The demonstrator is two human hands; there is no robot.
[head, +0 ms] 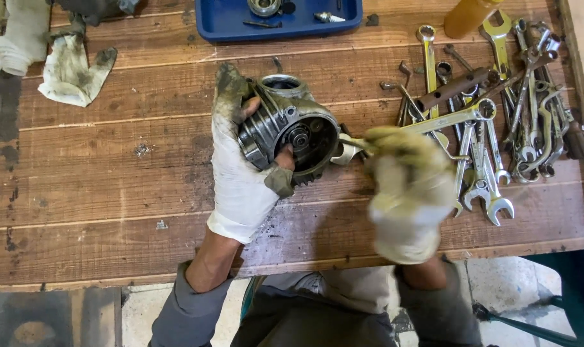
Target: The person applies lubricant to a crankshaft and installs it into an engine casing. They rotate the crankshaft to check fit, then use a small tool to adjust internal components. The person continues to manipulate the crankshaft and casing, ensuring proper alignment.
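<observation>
- The finned metal engine part point(291, 132) sits on the wooden workbench point(112, 193), tipped so its round open face turns toward the person; inside, a small hub and gear teeth along the lower edge show (grey cast metal, oily and dull).
- The left hand point(240, 167), in a grimy white glove, is wrapped around the ribbed side with the thumb hooked over the rim, seemingly to steady the part and keep the opening exposed.
- The right hand point(407, 193), also gloved, is blurred; it is closed around a combination spanner point(427, 123) whose open end lies just beside the part's opening.
- To the right lies a loose heap of spanners point(510, 128), bright and rusty together, within easy reach.
- A blue plastic tray point(221, 26) with small parts stands at the far edge; a soiled rag point(70, 74) lies at the far left.
</observation>
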